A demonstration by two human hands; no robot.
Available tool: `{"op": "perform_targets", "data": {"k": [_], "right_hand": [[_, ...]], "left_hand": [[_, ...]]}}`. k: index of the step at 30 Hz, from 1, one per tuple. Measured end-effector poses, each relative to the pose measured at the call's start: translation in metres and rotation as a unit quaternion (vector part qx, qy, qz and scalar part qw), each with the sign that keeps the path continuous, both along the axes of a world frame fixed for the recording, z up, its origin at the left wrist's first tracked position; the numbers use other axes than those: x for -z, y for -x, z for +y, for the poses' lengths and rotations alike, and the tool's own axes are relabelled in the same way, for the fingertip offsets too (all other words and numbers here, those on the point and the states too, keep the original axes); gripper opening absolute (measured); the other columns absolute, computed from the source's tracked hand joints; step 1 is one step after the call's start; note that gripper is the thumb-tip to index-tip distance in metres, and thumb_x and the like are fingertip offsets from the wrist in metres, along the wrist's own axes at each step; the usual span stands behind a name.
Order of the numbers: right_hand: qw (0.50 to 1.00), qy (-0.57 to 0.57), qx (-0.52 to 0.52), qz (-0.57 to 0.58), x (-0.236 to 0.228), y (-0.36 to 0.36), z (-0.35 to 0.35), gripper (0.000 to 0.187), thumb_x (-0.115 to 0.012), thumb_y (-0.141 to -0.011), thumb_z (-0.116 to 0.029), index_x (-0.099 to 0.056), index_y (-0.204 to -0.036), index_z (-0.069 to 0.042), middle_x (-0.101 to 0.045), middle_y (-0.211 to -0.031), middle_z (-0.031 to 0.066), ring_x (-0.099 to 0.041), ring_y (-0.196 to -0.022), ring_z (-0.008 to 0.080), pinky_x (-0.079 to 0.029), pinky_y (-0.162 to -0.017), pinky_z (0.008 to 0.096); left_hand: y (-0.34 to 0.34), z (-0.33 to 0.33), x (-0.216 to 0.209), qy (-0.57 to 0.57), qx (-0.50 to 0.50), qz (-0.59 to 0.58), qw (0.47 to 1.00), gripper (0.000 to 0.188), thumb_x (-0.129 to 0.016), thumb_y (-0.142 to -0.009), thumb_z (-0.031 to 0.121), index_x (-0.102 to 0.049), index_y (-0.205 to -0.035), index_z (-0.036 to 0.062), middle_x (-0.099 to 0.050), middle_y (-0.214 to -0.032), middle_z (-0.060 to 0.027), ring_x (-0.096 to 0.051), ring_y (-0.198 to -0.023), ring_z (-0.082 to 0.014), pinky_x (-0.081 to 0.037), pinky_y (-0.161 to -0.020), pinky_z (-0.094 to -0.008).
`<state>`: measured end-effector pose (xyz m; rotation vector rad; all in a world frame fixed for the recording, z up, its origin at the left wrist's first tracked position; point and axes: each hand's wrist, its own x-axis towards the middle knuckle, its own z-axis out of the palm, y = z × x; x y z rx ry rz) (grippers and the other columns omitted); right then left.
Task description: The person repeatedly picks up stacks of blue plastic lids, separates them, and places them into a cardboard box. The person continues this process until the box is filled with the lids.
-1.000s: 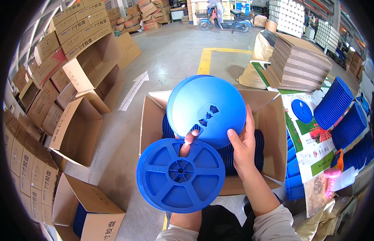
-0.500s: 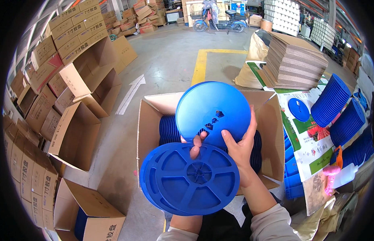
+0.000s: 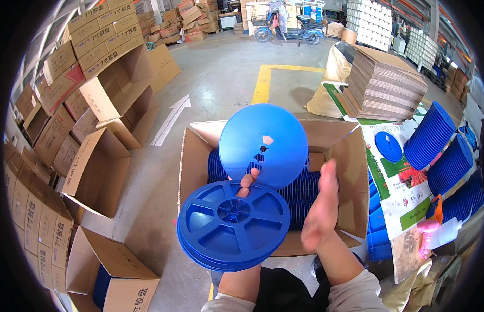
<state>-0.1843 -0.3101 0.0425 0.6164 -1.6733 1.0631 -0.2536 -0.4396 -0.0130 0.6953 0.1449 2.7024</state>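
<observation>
Spoked blue reels (image 3: 234,229), a small stack, held above the near side of a carton (image 3: 352,190) by the left hand (image 3: 247,183), its fingers curled over the stack's far edge. Plain blue disc (image 3: 264,127), one, with cutouts, just beyond those fingertips (its support cannot be told). Right hand (image 3: 321,210), fingers extended, palm bare, beside the disc and apart from it. Ribbed blue rows (image 3: 299,200), inside the carton. Table (image 3: 406,257), at right, bearing disc stacks (image 3: 430,135) and a white bottle (image 3: 443,236).

Bright; pale sheen on upper blue disc (image 3: 247,136); straight edges bowed, corners black.
</observation>
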Motion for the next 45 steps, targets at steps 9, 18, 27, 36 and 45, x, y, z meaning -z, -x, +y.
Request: {"op": "perform_targets", "data": {"k": [9, 18, 27, 36, 45], "right_hand": [[0.915, 0.309, -0.14, -0.22, 0.009, 0.033, 0.013, 0.073, -0.062, -0.093, -0.015, -0.02, -0.151, -0.003, -0.033, -0.151, 0.0143, -0.037, -0.136, 0.0258, -0.029, -0.113, 0.0383], [0.943, 0.25, 0.01, -0.22, 0.006, 0.038, 0.004, 0.083, -0.073, -0.081, -0.009, -0.021, -0.146, -0.007, -0.026, -0.151, 0.0205, -0.039, -0.133, 0.0293, -0.037, -0.108, 0.0413], [0.978, 0.164, 0.037, -0.122, 0.012, 0.044, 0.006, 0.063, -0.066, -0.087, -0.01, -0.032, -0.14, -0.005, -0.03, -0.15, 0.0238, -0.039, -0.134, 0.033, -0.036, -0.109, 0.0424], [0.981, -0.086, -0.155, -0.072, -0.006, 0.005, -0.002, 0.048, -0.054, -0.097, -0.042, -0.051, -0.119, 0.0, -0.052, -0.13, 0.0306, -0.06, -0.113, 0.0419, -0.049, -0.095, 0.0437], [0.947, 0.084, -0.031, -0.309, 0.065, -0.003, 0.016, 0.093, -0.03, -0.095, -0.068, -0.016, -0.149, 0.006, -0.025, -0.154, 0.0233, -0.024, -0.143, 0.0333, -0.015, -0.117, 0.0403]], "left_hand": [[0.012, 0.006, 0.014, -0.046, 0.061, 0.088, 0.993, 0.016, -0.053, -0.097, 0.013, -0.056, -0.112, 0.011, -0.051, -0.135, -0.0084, -0.044, -0.131, -0.0357, -0.045, -0.104, -0.0563], [0.009, 0.025, 0.017, -0.079, 0.103, 0.131, 0.983, 0.017, -0.052, -0.098, 0.018, -0.057, -0.112, 0.0097, -0.051, -0.137, -0.0073, -0.048, -0.128, -0.0336, -0.046, -0.104, -0.0492], [0.012, 0.008, 0.019, -0.03, 0.075, 0.078, 0.994, 0.029, -0.057, -0.096, 0.025, -0.051, -0.121, 0.0119, -0.051, -0.136, -0.0117, -0.046, -0.129, -0.0326, -0.042, -0.108, -0.0493], [-0.011, -0.02, -0.01, 0.024, 0.025, -0.052, 0.998, 0.055, -0.054, -0.098, 0.036, -0.039, -0.143, 0.0083, -0.05, -0.136, -0.0215, -0.051, -0.125, -0.0332, -0.044, -0.105, -0.0446], [0.004, -0.024, 0.067, 0.234, 0.053, -0.241, 0.94, 0.048, -0.039, -0.104, 0.034, -0.035, -0.146, 0.0111, -0.048, -0.142, -0.0122, -0.047, -0.128, -0.0295, -0.036, -0.111, -0.0454]]}}
